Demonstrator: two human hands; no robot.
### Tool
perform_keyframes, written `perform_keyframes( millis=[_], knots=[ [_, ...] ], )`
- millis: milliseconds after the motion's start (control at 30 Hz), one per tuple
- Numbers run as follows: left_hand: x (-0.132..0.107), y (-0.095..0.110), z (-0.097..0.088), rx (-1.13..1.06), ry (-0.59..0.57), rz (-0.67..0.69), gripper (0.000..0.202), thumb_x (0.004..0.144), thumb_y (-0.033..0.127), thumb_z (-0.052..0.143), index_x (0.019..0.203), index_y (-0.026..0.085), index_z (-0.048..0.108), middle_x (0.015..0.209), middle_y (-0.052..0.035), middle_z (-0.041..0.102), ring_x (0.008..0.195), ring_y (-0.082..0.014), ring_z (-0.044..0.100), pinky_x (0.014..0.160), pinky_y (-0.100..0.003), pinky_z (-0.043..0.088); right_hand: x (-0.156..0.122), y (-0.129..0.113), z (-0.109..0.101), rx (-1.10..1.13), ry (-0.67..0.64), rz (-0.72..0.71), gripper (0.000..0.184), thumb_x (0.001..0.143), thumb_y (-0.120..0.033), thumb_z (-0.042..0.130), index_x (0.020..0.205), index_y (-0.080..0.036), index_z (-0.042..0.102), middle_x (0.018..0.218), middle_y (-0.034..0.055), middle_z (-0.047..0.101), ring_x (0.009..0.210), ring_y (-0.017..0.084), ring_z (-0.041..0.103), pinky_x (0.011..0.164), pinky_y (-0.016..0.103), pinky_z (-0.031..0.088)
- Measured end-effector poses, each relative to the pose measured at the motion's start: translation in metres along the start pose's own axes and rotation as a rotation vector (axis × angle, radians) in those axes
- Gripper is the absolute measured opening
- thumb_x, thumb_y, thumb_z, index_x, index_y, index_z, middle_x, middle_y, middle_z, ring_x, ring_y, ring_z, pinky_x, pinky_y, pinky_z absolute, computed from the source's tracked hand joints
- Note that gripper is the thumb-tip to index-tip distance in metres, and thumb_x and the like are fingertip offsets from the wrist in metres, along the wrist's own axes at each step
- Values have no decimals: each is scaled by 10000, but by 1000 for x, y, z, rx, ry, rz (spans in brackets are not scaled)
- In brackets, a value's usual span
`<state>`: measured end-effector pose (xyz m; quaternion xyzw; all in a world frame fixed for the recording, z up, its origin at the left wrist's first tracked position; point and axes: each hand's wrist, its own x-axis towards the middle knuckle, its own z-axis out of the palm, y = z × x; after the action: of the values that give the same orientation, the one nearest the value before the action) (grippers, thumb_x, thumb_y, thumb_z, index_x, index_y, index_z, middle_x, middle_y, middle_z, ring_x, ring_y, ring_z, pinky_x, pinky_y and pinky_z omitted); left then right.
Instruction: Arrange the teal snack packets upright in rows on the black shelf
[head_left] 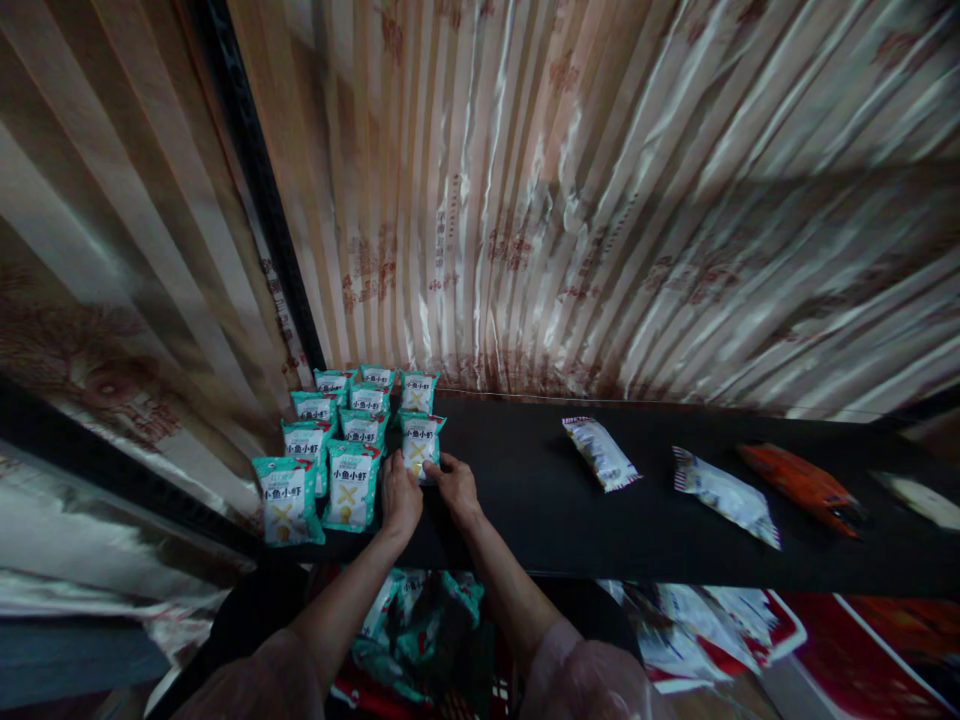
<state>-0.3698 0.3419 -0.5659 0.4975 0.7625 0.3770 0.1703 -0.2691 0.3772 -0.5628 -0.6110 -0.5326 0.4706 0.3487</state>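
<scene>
Between my two hands a teal and white snack bag (421, 442) stands upright on the black shelf (517, 490). My left hand (402, 492) is closed against the bag's left side, and my right hand (454, 485) grips its right lower edge, thumb on the front. Directly behind it is another bag of the same kind (418, 392). To the left, several matching bags stand in two rows running front to back, the nearest being a front bag (351, 487) beside my left hand and a corner bag (289, 502).
Farther right on the shelf lie a white packet (601, 453), a second white packet (727, 497) and an orange packet (806, 485). Below the shelf edge, a basket holds more teal bags (420, 620); white packets (690, 630) fill a red-and-white box. A striped curtain (510, 250) hangs behind.
</scene>
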Motion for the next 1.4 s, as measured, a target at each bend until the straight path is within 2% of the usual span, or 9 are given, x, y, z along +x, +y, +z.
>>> perform_keyframes(
  millis=[267,400,667,833,1033,1167,1400],
  knots=[
    [10,3,3,-1,-1,6,476,797,76,382,1267,56,449,1282,-217,503,1231,-286,449,1040,-436,343,10,-8,3,-61,17,33,348,689,-377,613,997,-233,686,917,21,722,866,223,655,791,314,477],
    [12,3,5,-11,6,21,519,781,61,386,1297,100,421,1297,-185,504,1248,-271,438,1055,-434,324,13,-14,5,-101,14,38,360,709,-373,599,1026,-221,678,935,38,718,877,233,655,792,319,469],
    [8,3,12,25,39,40,560,764,42,369,1323,71,377,1365,-195,438,1308,-272,362,1086,-430,283,16,-23,5,-168,48,51,385,738,-376,591,1080,-211,655,1045,59,695,961,242,637,832,318,457],
    [9,1,19,38,54,53,588,734,21,371,1323,31,364,1378,-214,419,1310,-272,361,1086,-427,297,19,-25,7,-208,71,39,385,754,-373,576,1087,-194,651,1007,62,703,936,226,643,811,303,470],
    [16,-2,22,16,113,76,615,742,24,378,1352,93,345,1369,-188,442,1319,-264,355,1078,-460,311,26,-24,11,-186,64,-6,360,756,-374,574,1049,-186,661,958,49,710,874,207,657,779,276,478],
    [19,-1,20,15,118,72,600,749,25,373,1347,73,353,1379,-203,425,1324,-272,347,1080,-449,310,31,-21,17,-184,68,-34,335,754,-377,572,1017,-194,668,913,38,715,839,206,659,750,276,482],
    [23,-1,18,-3,104,69,655,717,0,381,1363,104,344,1373,-172,445,1326,-270,345,1085,-462,303,33,-22,20,-236,115,-79,386,746,-364,581,1096,-214,645,999,53,705,931,229,646,796,302,477]
  ],
)
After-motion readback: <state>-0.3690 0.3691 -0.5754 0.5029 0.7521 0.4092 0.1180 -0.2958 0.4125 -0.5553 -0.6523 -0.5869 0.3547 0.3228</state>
